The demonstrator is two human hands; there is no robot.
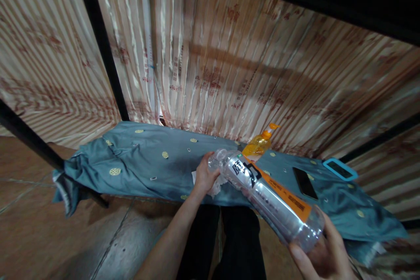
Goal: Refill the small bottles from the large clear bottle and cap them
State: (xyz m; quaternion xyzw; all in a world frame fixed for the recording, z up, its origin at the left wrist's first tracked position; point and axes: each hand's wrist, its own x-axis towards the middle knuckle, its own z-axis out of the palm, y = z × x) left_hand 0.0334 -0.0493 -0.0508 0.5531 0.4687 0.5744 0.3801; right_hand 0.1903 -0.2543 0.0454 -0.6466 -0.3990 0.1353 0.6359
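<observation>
A clear plastic bottle (278, 203) with an orange and silver label is held aslant in front of me, its neck up and to the left. My right hand (323, 249) is wrapped round its base. At the neck end, my left hand (206, 175) has its fingers closed around the bottle's mouth; whether a cap is there I cannot make out. Crumpled white tissue (215, 189) shows under and beside my left hand. Just behind the bottle stands a pump dispenser (258, 146) of yellow liquid with an orange pump head.
A narrow bench top is covered by a grey-blue cloth (138, 175) with a pineapple pattern. On its right lie a dark phone (305, 182) and a blue-framed device (340, 169). Dark metal posts (101, 48) and striped curtains (210, 43) surround it.
</observation>
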